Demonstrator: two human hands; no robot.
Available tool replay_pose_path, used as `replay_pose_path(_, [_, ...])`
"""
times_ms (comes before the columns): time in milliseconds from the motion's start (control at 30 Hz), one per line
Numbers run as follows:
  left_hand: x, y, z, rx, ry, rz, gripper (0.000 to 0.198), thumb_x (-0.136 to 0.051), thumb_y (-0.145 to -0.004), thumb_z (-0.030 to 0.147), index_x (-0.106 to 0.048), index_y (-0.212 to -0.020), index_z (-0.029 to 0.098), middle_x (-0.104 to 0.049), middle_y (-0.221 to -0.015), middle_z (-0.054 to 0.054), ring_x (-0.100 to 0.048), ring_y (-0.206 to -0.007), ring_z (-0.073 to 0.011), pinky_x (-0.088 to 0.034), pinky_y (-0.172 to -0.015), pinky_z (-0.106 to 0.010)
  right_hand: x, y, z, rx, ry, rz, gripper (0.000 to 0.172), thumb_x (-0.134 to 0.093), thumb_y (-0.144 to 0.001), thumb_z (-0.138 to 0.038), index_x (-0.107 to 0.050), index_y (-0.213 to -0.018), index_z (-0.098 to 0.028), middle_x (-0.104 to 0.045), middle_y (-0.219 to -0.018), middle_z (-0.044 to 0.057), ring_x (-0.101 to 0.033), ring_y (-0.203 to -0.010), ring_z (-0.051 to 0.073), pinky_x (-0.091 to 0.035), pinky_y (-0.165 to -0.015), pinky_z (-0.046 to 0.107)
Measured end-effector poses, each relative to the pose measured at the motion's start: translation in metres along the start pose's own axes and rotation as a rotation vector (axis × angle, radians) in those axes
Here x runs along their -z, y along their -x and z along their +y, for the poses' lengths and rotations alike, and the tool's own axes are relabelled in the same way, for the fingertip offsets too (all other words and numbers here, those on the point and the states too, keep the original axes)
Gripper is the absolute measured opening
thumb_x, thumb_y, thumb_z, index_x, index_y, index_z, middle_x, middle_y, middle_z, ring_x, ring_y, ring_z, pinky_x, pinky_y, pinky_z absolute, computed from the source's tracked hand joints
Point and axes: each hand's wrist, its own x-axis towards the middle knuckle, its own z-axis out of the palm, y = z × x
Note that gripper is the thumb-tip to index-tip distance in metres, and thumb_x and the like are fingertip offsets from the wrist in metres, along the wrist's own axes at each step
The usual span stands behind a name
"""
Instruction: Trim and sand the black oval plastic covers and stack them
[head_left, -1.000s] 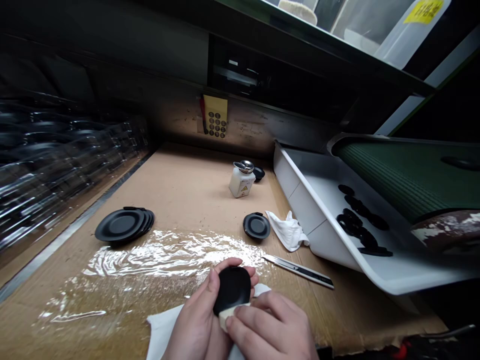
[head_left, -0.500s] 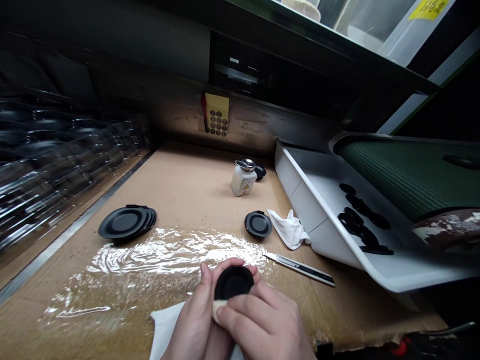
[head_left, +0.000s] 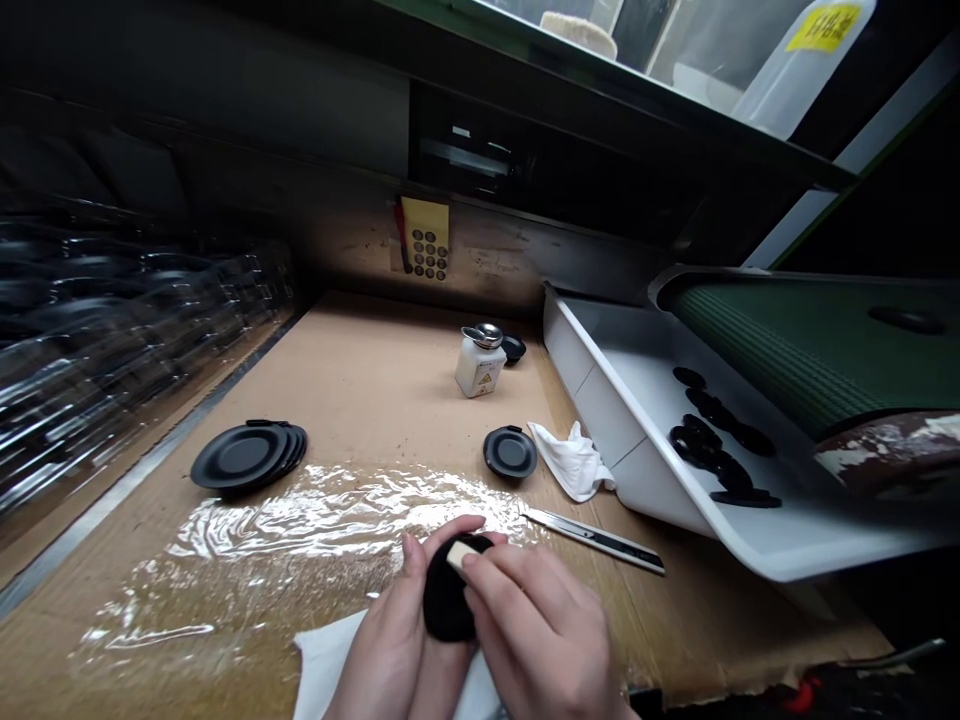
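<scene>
My left hand (head_left: 401,630) is closed around a round black disc-shaped part (head_left: 444,600), its face turned up toward me. Between the fingertips of my right hand (head_left: 540,620) is a small cream-coloured block (head_left: 459,556), pressed against the upper part of the disc. A white cloth (head_left: 330,655) lies beneath my hands on the table. Ahead of them rests another round black part (head_left: 510,453), beside a crumpled white cloth (head_left: 571,460). A utility knife (head_left: 596,540) lies to the right of my hands. Overlapping black discs (head_left: 251,455) lie at the left.
A white pump bottle (head_left: 480,368) stands at the back, with a black part (head_left: 513,348) behind it. At right, a white tray (head_left: 637,440) holds several black parts below a green conveyor belt (head_left: 750,340). Clear plastic trays (head_left: 150,340) are stacked at left.
My right hand has moved the cream block from the disc's near lower edge up to its upper part. My left hand keeps its hold, and the view has shifted slightly.
</scene>
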Motion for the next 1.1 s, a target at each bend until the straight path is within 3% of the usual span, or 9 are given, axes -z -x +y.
replay_pose_path(133, [-0.002, 0.000, -0.002, -0.012, 0.014, 0.048, 0.030, -0.049, -0.081, 0.040, -0.067, -0.094, 0.019, -0.069, -0.094, -0.006, -0.056, -0.102, -0.0229, -0.033, -0.099, -0.038, -0.021, -0.015, -0.010, 0.013, 0.074, 0.082, 0.020, -0.051, -0.081, -0.009, -0.061, -0.098, -0.009, -0.063, -0.076, 0.010, -0.057, -0.067, 0.016, -0.048, -0.057, 0.028])
replay_pose_path(233, [-0.003, 0.001, -0.002, -0.022, 0.022, 0.104, 0.027, -0.051, -0.081, 0.035, -0.069, -0.088, 0.017, -0.070, -0.090, -0.007, -0.057, -0.100, -0.0226, -0.036, -0.097, -0.037, -0.022, -0.028, -0.011, -0.067, 0.001, 0.102, 0.019, -0.052, -0.081, -0.011, -0.061, -0.098, -0.011, -0.062, -0.078, 0.009, -0.057, -0.069, 0.016, -0.050, -0.061, 0.028])
replay_pose_path(400, [0.002, -0.001, 0.003, 0.015, 0.075, -0.057, 0.039, -0.039, -0.085, 0.043, -0.067, -0.097, 0.018, -0.070, -0.078, -0.004, -0.061, -0.083, -0.0183, -0.037, -0.094, -0.036, 0.001, -0.022, -0.002, -0.206, -0.120, 0.215, 0.022, -0.056, -0.077, -0.006, -0.060, -0.096, -0.016, -0.061, -0.083, 0.005, -0.059, -0.077, 0.013, -0.051, -0.070, 0.024])
replay_pose_path(500, [0.006, -0.002, 0.005, 0.054, 0.028, -0.084, 0.044, -0.037, -0.083, 0.049, -0.067, -0.096, 0.019, -0.069, -0.074, -0.003, -0.060, -0.076, -0.0163, -0.037, -0.092, -0.035, 0.007, -0.006, 0.003, -0.127, -0.095, 0.101, 0.024, -0.057, -0.076, -0.007, -0.059, -0.099, -0.015, -0.062, -0.085, 0.006, -0.059, -0.077, 0.014, -0.052, -0.069, 0.024])
replay_pose_path(600, [0.008, -0.005, 0.004, 0.076, 0.036, -0.071, 0.045, -0.038, -0.082, 0.052, -0.067, -0.095, 0.020, -0.070, -0.085, -0.005, -0.060, -0.089, -0.0195, -0.032, -0.097, -0.037, 0.001, 0.000, 0.003, -0.026, -0.084, 0.001, 0.024, -0.056, -0.077, -0.011, -0.059, -0.101, -0.015, -0.064, -0.083, 0.006, -0.059, -0.072, 0.015, -0.052, -0.063, 0.026])
replay_pose_path(767, [0.006, -0.004, -0.001, 0.021, 0.074, -0.059, 0.042, -0.036, -0.085, 0.047, -0.067, -0.093, 0.019, -0.070, -0.081, -0.005, -0.056, -0.101, -0.0208, -0.025, -0.102, -0.035, -0.014, -0.017, -0.007, -0.021, -0.052, 0.045, 0.020, -0.048, -0.082, -0.011, -0.062, -0.095, -0.012, -0.064, -0.073, 0.007, -0.058, -0.065, 0.014, -0.050, -0.059, 0.025])
replay_pose_path(867, [0.006, -0.001, 0.001, 0.032, -0.001, -0.064, 0.046, -0.036, -0.083, 0.051, -0.067, -0.089, 0.018, -0.070, -0.088, -0.008, -0.056, -0.102, -0.0229, -0.025, -0.102, -0.037, -0.017, -0.021, -0.016, 0.060, -0.021, 0.086, 0.015, -0.050, -0.081, -0.009, -0.065, -0.085, -0.011, -0.062, -0.062, 0.004, -0.057, -0.055, 0.012, -0.046, -0.050, 0.022])
replay_pose_path(967, [0.006, 0.001, 0.005, 0.083, -0.074, -0.070, 0.055, -0.034, -0.079, 0.059, -0.066, -0.095, 0.017, -0.069, -0.097, -0.012, -0.057, -0.100, -0.0246, -0.025, -0.102, -0.038, -0.012, -0.013, -0.017, 0.116, -0.024, 0.067, 0.016, -0.051, -0.081, -0.008, -0.064, -0.075, -0.014, -0.059, -0.053, -0.001, -0.053, -0.046, 0.009, -0.039, -0.041, 0.019])
replay_pose_path(1100, [0.009, -0.003, 0.006, 0.094, -0.034, -0.056, 0.054, -0.035, -0.080, 0.057, -0.065, -0.099, 0.017, -0.068, -0.100, -0.012, -0.055, -0.103, -0.0244, -0.027, -0.101, -0.038, 0.005, -0.001, -0.001, 0.042, -0.180, -0.032, 0.012, -0.051, -0.084, -0.018, -0.063, -0.085, -0.016, -0.064, -0.066, 0.001, -0.056, -0.055, 0.010, -0.047, -0.051, 0.019])
